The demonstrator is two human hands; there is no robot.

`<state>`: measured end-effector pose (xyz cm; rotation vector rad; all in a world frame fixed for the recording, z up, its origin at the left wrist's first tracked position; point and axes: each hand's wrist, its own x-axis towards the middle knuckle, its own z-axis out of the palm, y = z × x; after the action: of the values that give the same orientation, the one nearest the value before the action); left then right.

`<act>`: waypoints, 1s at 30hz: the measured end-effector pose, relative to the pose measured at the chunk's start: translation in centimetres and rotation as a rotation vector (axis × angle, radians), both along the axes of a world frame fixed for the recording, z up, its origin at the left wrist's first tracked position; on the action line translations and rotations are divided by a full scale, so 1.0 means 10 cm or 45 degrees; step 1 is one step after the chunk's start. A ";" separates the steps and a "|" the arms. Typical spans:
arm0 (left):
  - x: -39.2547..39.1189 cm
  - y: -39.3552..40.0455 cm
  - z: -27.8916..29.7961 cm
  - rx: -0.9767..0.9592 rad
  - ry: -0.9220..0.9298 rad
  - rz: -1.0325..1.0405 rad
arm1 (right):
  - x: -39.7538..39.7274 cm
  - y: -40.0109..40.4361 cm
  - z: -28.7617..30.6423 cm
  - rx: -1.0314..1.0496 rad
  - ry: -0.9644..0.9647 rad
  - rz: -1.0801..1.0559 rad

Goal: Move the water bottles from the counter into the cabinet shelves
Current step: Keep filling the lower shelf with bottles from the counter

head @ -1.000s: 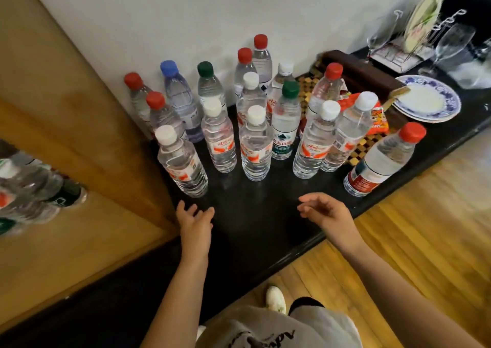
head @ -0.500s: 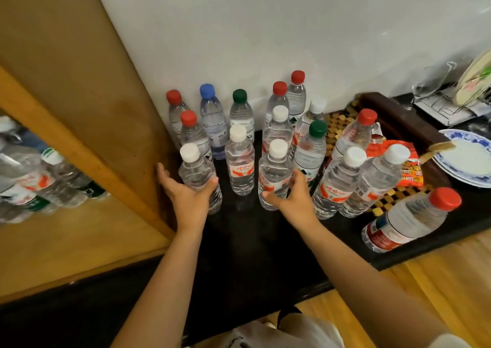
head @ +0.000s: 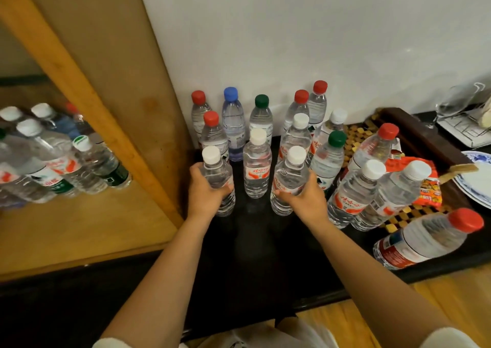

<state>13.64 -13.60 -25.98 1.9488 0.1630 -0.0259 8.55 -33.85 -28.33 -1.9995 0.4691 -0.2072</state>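
- Now the left hand [head: 206,189] grips a clear white-capped plastic bottle [head: 218,181]; the right hand [head: 305,195] grips another white-capped bottle [head: 288,181].
- Lifting carelessly could topple the red-labelled bottle [head: 257,168] at 12 o'clock between them.

Black counter [head: 255,262], clear bottles [head: 257,172] capped red, white, green, blue, blue-patterned plate [head: 475,161]

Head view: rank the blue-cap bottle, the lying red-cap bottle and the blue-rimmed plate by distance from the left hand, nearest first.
1. Blue-cap bottle, back row by the wall, just beyond the left hand.
2. Lying red-cap bottle, counter's front right.
3. Blue-rimmed plate, far right edge.
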 end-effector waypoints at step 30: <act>-1.30 1.93 -0.05 0.048 0.047 -0.266 | -0.92 1.97 0.09 0.082 0.089 0.458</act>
<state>0.67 5.68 -26.45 1.9970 -0.0169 -0.1975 -0.67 -14.10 -27.46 -1.9939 0.1509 0.1005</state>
